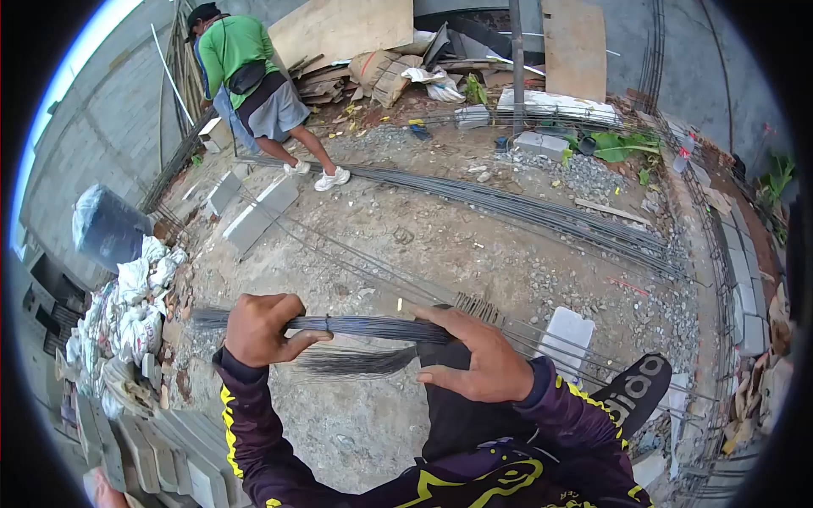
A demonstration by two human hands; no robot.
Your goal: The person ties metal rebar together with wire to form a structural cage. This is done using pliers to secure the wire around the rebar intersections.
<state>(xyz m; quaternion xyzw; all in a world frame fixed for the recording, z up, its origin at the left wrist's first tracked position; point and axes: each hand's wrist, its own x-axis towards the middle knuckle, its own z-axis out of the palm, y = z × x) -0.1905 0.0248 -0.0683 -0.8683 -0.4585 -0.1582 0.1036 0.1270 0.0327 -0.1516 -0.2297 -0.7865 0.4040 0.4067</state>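
A bundle of thin dark tie wire point(368, 328) stretches between my hands in front of my lap, bound around near its middle. My left hand point(261, 328) is closed around it, and loose wire ends stick out beyond the fist. At the other end, my right hand point(481, 351) grips the bundle over my dark trouser leg, thumb below and fingers above. A second spread of wire ends point(356, 363) runs back underneath toward the left, so the bundle looks folded; my right hand hides the bend.
Long steel bars point(508, 207) lie across the dirt ahead, near a person in a green shirt point(241, 59) bending over. Thin rods point(364, 267) pass beyond my hands. White sacks point(135, 322) and grey blocks point(195, 466) are on the left, a white slab point(567, 334) on the right.
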